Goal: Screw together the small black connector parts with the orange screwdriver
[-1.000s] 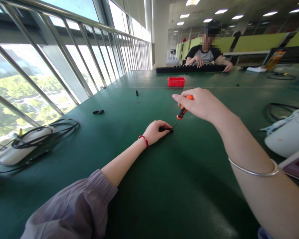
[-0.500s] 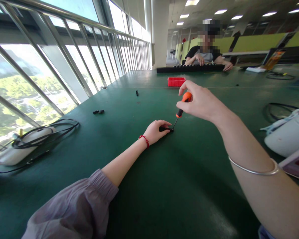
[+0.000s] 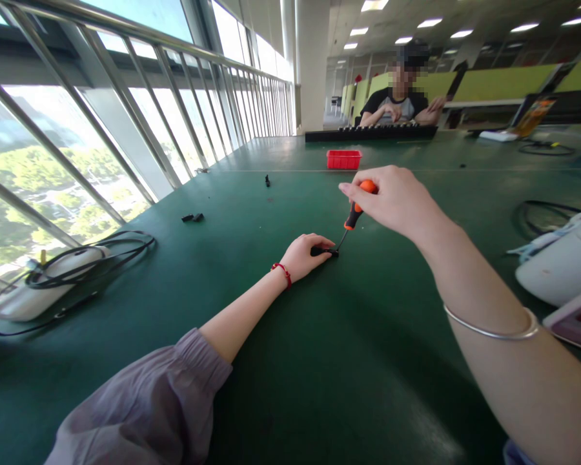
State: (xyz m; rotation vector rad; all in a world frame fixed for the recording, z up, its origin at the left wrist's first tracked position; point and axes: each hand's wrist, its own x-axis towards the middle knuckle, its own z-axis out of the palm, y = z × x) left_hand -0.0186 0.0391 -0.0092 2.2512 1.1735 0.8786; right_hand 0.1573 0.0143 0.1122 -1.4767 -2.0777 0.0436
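In the head view my left hand (image 3: 304, 257) rests on the green table, its thumb and fingers closed around a small black part (image 3: 330, 252) that lies on the surface. The part's exact kind is too small to make out. My right hand (image 3: 397, 200) grips the top of an orange and black screwdriver (image 3: 352, 216) from above. The screwdriver is tilted, and its thin metal shaft points down to the right end of the black part, where the tip appears to touch it.
A red plastic box (image 3: 343, 159) stands farther back. Small black pieces (image 3: 192, 217) lie to the left, another black piece (image 3: 267, 181) beyond them. A cable (image 3: 126, 242) coils over a white object at far left. Across the table a person (image 3: 401, 103) sits behind a long black bar (image 3: 370, 133).
My right hand has turned around the screwdriver's handle, with fingers and thumb shifted. My left hand and the black part stay in place. The person across has raised one hand.
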